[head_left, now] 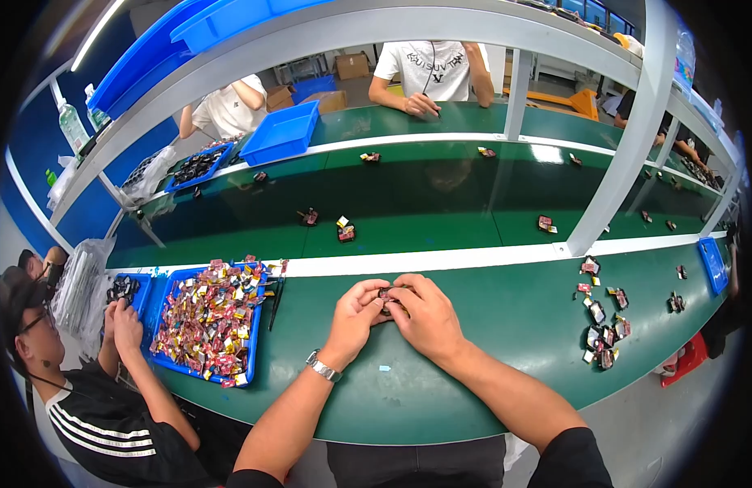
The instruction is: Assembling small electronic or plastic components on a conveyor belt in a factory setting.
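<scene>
- Green worktable: both hands meet at its centre, close to the white strip.
- Left hand and right hand: fingers closed together on one small dark part, held just above the surface.
- Blue tray of coloured pieces: well left of the hands.
- Loose dark parts: scattered to the right.

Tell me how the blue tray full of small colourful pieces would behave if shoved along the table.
The blue tray would probably slide rather than tip: it sits low and flat on the smooth green table. Its heaped pieces look loose, and some already lie on the rim, so a quick shove might spill a few. It seems light, being thin plastic.
</scene>
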`<state>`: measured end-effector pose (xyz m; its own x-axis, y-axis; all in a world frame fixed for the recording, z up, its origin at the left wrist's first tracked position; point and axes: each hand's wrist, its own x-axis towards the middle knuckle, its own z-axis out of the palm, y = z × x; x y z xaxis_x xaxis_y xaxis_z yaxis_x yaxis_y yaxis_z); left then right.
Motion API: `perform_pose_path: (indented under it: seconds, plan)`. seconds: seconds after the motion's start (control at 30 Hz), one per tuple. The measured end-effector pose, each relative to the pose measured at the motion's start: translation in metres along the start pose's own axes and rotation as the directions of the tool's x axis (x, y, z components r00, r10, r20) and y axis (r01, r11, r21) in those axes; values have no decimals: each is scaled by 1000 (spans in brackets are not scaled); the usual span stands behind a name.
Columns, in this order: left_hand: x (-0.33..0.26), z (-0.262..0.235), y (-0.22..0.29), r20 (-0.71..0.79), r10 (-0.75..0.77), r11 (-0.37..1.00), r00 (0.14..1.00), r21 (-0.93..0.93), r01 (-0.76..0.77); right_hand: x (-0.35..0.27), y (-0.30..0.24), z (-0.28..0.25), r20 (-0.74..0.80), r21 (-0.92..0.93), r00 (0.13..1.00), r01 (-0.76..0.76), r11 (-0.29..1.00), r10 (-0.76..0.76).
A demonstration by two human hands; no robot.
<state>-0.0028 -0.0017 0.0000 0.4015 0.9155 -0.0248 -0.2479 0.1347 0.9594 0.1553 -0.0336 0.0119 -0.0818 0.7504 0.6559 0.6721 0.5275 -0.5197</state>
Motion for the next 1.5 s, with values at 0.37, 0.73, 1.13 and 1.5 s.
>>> perform_pose_path:
  seconds: [0.37,0.73,1.13,1.5]
  plan:
    - [1,-2,0,-6,-33,999,999,13,33,-1,-4,2,20,-90,1000,-19,996,21]
    - [0,0,3,20,-42,999,999,0,42,-3,-3,1,9,-62,999,-47,997,47]
    - [1,-1,3,12,-52,998,999,26,52,-2,1,2,-13,-101,999,30,994,-31]
    - [2,-1,-1,-4,4,1000,1000,-28,-4,3,2,-2,31,48,999,-25,999,24]
